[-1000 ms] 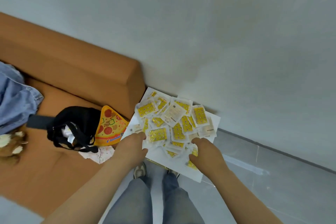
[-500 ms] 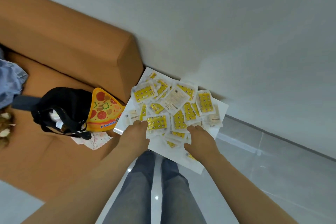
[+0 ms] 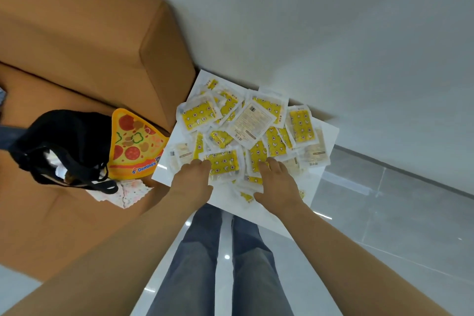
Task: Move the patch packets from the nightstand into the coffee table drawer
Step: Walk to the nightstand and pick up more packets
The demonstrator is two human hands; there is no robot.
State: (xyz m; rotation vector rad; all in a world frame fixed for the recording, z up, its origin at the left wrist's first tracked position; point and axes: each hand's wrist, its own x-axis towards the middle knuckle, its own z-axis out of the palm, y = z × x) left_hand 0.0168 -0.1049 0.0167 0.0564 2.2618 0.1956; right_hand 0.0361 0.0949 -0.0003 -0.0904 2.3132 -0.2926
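Both hands are further onto the patch packets [image 3: 300, 123] than a second ago; then they sit at the near edge of the nightstand [image 3: 330, 133], now they reach toward its middle; the view has also closed in on the nightstand top.

Left hand [image 3: 191, 183] lies over the near-left part of the nightstand, its fingers [image 3: 202, 163] down on the edge of a yellow packet [image 3: 225, 161]; right hand [image 3: 278, 183] lies over the near-middle part, its fingers [image 3: 269, 161] down on overlapping packets.

Only the backs of both hands show, with the fingers bent down onto the heap; cannot tell whether either one pinches a packet or only presses on it.

Packets are all on the nightstand, a loose overlapping heap spread from its far side by the wall to its near edge; their layout looks much the same as half a second ago; none looks lifted.

Judgement: this is the gather step, hands closing in to bunch a handful; transfer not started; coffee table drawer not in view.

Risk: slick flat packets, loose heap; a two-hand scoop may shed some off the near edge of the nightstand.

Left of the nightstand: orange sofa [image 3: 77, 46], touching it or nearly; on its seat, a pizza-slice cushion [image 3: 133, 146] and a black bag [image 3: 59, 141].
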